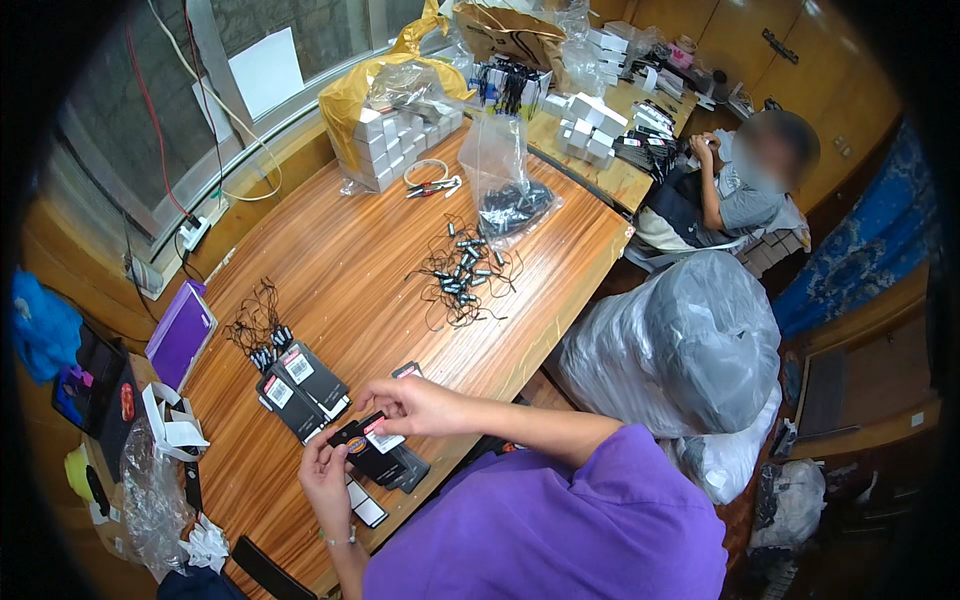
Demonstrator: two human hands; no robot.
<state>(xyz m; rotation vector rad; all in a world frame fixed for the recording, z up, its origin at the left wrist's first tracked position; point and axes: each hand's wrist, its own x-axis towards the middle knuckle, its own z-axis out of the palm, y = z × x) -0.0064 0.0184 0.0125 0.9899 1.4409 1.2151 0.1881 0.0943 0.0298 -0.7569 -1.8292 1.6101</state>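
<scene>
My left hand [326, 482] grips the near left end of a black hang tag [362, 446] with a small coloured emblem. Over the tag's upper edge, my right hand [418, 406] has its fingertips pinched, beside a white and red label; whether it holds a string is too small to make out. Under and beside the tag lie more black hang tags [405, 468]. A white-faced card [366, 503] rests by my left wrist. Further left are neat stacks of black tags [305, 378] with white barcode labels, their black strings [262, 325] spread out beyond them.
A loose pile of black strings with small toggles [465, 270] lies mid-table. Behind it are a clear bag [510, 195], pliers [435, 188] and white boxes [390, 140] in a yellow bag. At right, large stuffed plastic sacks [670, 350] stand near a seated person [760, 190].
</scene>
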